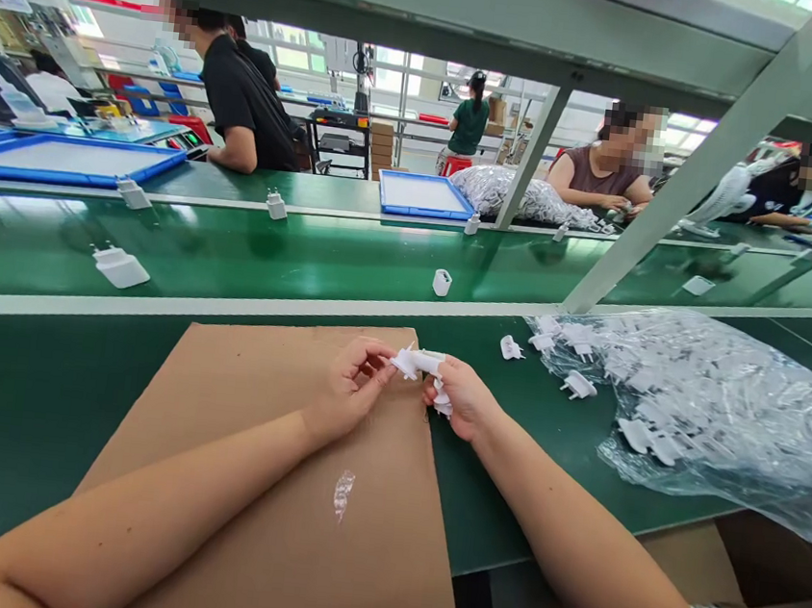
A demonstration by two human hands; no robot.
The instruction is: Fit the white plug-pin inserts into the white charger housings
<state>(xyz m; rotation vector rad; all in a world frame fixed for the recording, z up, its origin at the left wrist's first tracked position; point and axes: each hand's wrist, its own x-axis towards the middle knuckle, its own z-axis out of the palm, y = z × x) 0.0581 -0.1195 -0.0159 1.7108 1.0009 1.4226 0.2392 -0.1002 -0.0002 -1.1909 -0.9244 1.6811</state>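
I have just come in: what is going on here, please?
A person's left hand and right hand meet at a white plug piece over a cardboard sheet; the right hand also holds more white pieces. Similar pieces lie in a plastic bag to the right, and white adapters sit on the green belt ahead.

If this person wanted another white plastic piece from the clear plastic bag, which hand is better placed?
Probably the right hand, though it holds white plastic pieces: it is nearer the clear plastic bag. The left hand is farther off, over the flat brown cardboard sheet.
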